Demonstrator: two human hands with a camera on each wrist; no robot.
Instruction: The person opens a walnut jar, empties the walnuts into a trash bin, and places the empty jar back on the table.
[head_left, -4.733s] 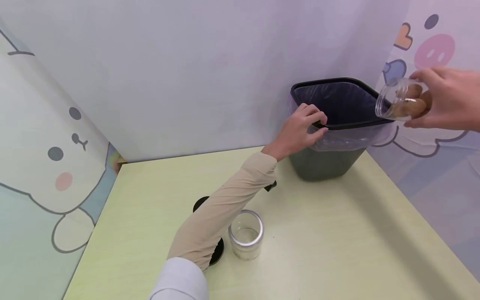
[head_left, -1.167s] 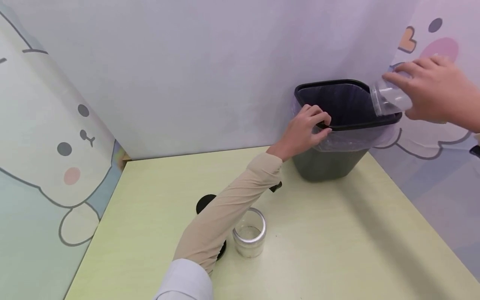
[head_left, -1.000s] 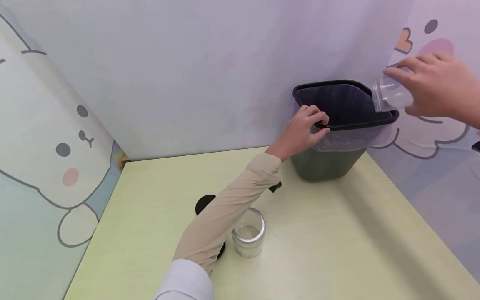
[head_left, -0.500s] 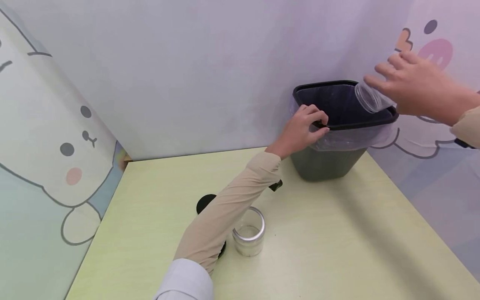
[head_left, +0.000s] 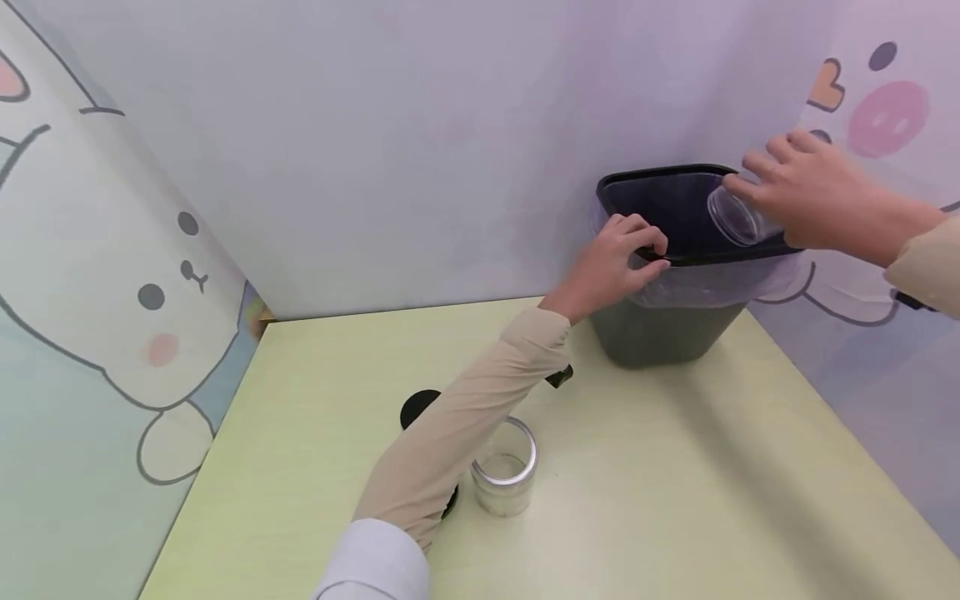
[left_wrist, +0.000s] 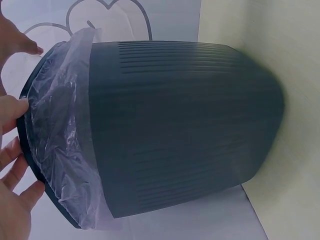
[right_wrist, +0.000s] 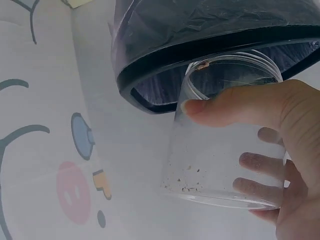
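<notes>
Head view shows a dark, ribbed plastic bin with rounded corners at the far right corner of a pale green table, a thin, crinkled clear liner folded out over its black rim. The right hand grips a clear, round plastic jar around its wall, thumb on one side and fingers on the other, and holds it tipped with its open mouth over the bin's opening; in the right wrist view the jar is see-through, with only a few brown crumbs clinging inside. The left hand reaches out on a straight arm in a beige sleeve and curls its fingers over the bin's near rim, thumb beneath. Near the front of the table stands a second clear jar, upright and uncapped, with a metallic band at its neck, just beside a flat black round lid partly hidden by the sleeve.
</notes>
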